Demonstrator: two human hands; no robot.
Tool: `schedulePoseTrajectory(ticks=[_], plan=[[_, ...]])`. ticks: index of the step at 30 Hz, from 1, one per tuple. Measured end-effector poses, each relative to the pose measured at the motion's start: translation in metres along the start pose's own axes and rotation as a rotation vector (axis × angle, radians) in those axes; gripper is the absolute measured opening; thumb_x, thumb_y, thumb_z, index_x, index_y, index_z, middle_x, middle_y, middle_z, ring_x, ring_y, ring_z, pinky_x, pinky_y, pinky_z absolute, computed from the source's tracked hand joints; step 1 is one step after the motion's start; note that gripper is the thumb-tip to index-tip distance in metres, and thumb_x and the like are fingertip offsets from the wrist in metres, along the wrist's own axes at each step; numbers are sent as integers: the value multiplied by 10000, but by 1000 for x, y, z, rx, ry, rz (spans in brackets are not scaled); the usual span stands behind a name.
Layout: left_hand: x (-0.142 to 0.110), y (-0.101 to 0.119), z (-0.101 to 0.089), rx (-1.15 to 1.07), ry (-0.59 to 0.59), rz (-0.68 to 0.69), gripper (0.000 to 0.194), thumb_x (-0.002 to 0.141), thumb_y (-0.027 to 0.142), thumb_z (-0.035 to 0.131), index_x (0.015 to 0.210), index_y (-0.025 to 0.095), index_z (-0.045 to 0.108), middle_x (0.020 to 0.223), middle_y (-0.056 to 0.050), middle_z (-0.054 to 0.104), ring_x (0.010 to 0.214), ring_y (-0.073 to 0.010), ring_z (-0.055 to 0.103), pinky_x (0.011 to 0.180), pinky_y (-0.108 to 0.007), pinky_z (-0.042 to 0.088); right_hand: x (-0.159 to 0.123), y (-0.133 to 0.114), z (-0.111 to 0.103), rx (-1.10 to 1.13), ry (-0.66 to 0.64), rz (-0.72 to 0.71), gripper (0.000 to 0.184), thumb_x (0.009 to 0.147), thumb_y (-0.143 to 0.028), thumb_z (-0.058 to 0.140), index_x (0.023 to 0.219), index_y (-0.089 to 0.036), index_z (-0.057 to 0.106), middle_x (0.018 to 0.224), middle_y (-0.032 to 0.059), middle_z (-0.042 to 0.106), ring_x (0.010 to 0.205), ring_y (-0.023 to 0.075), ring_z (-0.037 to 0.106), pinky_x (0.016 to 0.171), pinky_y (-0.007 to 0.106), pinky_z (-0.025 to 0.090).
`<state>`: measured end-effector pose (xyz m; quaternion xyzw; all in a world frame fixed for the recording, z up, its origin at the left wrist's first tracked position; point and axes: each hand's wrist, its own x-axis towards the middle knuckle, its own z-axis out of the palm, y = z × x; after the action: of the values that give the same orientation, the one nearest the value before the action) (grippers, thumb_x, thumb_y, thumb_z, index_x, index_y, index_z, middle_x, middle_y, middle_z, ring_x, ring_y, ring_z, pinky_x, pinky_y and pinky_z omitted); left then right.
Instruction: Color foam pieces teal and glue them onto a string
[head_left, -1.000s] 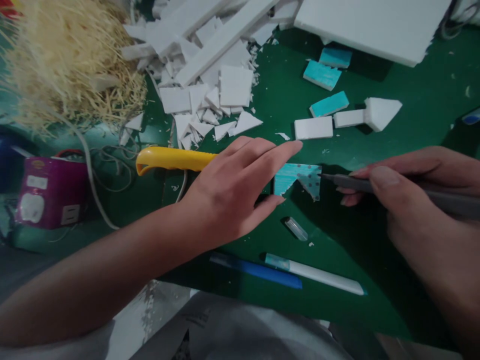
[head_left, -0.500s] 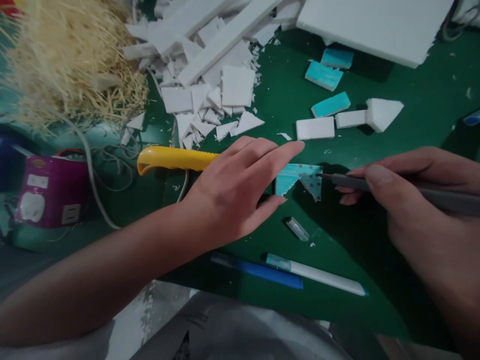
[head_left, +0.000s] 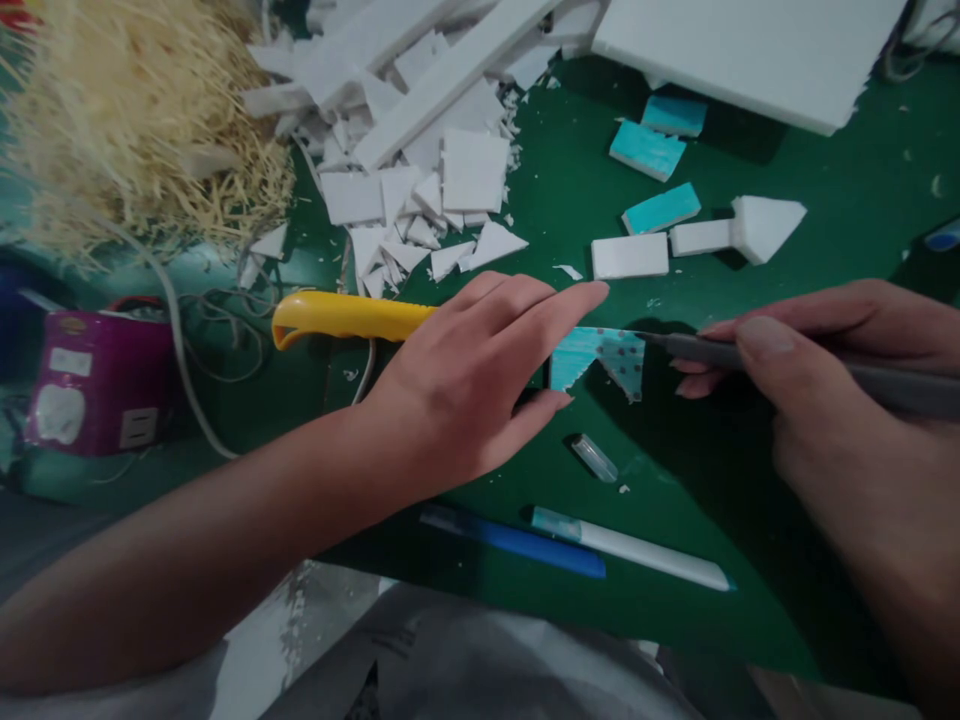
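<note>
My left hand (head_left: 476,375) lies across a turquoise foam piece (head_left: 574,358), holding it down on the green tabletop with index finger and thumb at its sides. The piece has a notched, tail-like end with dark dots; the rest is hidden under the hand. A yellow-handled tool (head_left: 352,316) runs beneath or behind the same hand, its far end out of sight. My right hand (head_left: 817,380) pinches a dark grey pen (head_left: 705,350), whose fine tip is at the upper right corner of the dotted end.
Below the hands lie a clear cap (head_left: 595,458), a blue marker (head_left: 525,545) and a white marker (head_left: 645,550). White foam scraps (head_left: 420,190), small painted blocks (head_left: 649,150) and a large foam slab (head_left: 750,50) are beyond. Straw (head_left: 150,130) and a purple package (head_left: 101,380) sit left.
The pen tip has moved slightly up, to the top corner of the dotted end. My left hand and the foam piece stay in place.
</note>
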<state>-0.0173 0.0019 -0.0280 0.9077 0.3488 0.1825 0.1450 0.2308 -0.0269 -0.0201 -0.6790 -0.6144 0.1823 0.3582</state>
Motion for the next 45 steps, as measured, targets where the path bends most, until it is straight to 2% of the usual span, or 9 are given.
schedulePoseTrajectory(ticks=[4, 9, 16, 19, 22, 25, 29, 39, 45], plan=[[0, 0, -1, 1, -11, -7, 491, 1037, 253, 600, 1493, 115, 484, 1312, -146, 695, 1253, -269, 660, 1104, -449, 552, 1, -2, -1, -14, -20, -14, 204, 923, -460, 729, 813, -297, 781, 739, -13, 747, 615, 104, 652, 572, 287, 533], [0, 0, -1, 3, -20, -19, 485, 1041, 262, 594, 1497, 142, 478, 1306, -136, 694, 1261, -265, 657, 1108, -453, 546, 1, -4, 0, -30, -21, -33, 211, 926, -430, 729, 782, -283, 772, 759, 6, 759, 638, 139, 686, 596, 319, 575], [0, 1, -1, 5, -17, -9, 481, 1041, 263, 594, 1490, 137, 478, 1299, -127, 694, 1254, -253, 655, 1112, -419, 536, -1, 0, -3, 200, -97, 96, 290, 877, -597, 740, 806, -317, 769, 696, -15, 733, 539, 128, 642, 583, 322, 618], [0, 0, 0, -5, -17, -14, 483, 1038, 252, 595, 1490, 122, 484, 1289, -136, 697, 1250, -258, 657, 1104, -434, 541, -4, 3, -8, 161, -124, 68, 294, 879, -624, 725, 802, -345, 773, 665, -23, 724, 497, 108, 613, 542, 289, 593], [0, 0, 0, -4, -11, -10, 488, 1035, 251, 599, 1491, 121, 482, 1291, -137, 698, 1241, -259, 658, 1093, -439, 548, -8, 0, -13, 108, -156, 45, 207, 922, -527, 712, 806, -366, 771, 666, -32, 732, 524, 119, 635, 525, 287, 566], [0, 0, -1, 0, -12, -4, 492, 1032, 257, 606, 1488, 118, 481, 1291, -135, 698, 1234, -255, 657, 1098, -427, 545, -11, -12, -17, 85, -179, 135, 138, 927, -394, 718, 795, -369, 750, 675, -36, 727, 596, 147, 669, 585, 331, 569], [0, 0, -1, 4, -14, -12, 496, 1034, 263, 609, 1489, 115, 480, 1279, -132, 699, 1235, -252, 657, 1100, -407, 541, -12, -23, -19, 65, -202, 205, 127, 926, -346, 718, 800, -361, 733, 703, -41, 726, 637, 146, 678, 639, 339, 582], [0, 0, 0, -3, -1, -5, 494, 1029, 258, 615, 1483, 108, 491, 1270, -126, 705, 1225, -252, 661, 1090, -417, 550, -12, -21, -17, 56, -211, 175, 138, 963, -333, 684, 832, -335, 726, 744, -39, 744, 658, 141, 693, 668, 323, 609], [0, 0, 0, -10, 11, -1, 493, 1023, 246, 628, 1471, 83, 500, 1273, -132, 704, 1212, -256, 663, 1087, -410, 550, -12, -12, -18, 21, -201, 113, 167, 964, -377, 690, 805, -343, 728, 747, -58, 758, 621, 120, 671, 609, 301, 574]])
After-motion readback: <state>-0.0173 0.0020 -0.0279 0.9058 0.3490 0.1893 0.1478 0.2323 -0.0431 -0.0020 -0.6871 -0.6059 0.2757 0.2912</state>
